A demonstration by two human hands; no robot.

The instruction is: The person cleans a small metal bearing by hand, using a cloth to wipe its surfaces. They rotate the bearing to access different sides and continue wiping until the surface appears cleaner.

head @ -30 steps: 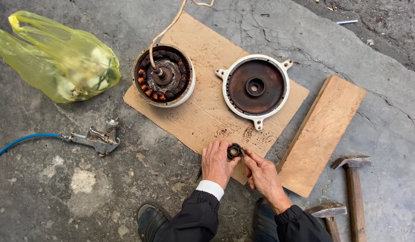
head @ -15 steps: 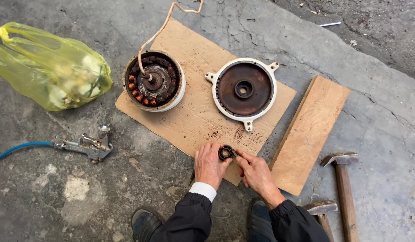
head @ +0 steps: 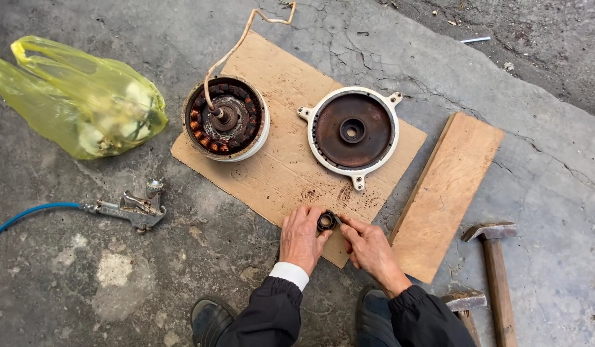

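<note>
My left hand [head: 302, 238] and my right hand [head: 369, 247] both pinch a small dark ring-shaped bearing [head: 326, 221] between their fingertips, just above the near edge of a brown cardboard sheet [head: 281, 167]. On the cardboard lie a round motor stator with copper windings and a pale cord [head: 226, 118], and a round rusty end cover with a white rim [head: 353, 132], farther from me than the bearing.
A yellow plastic bag [head: 85, 97] lies at the far left. An air blow gun with a blue hose [head: 127, 209] rests on the concrete at the left. A wooden board [head: 446, 193] and two hammers [head: 493, 270] lie at the right. My shoes [head: 211, 319] show below.
The view has shifted a little. Both hands stay on the bearing at the cardboard's near edge, turning it slightly.
</note>
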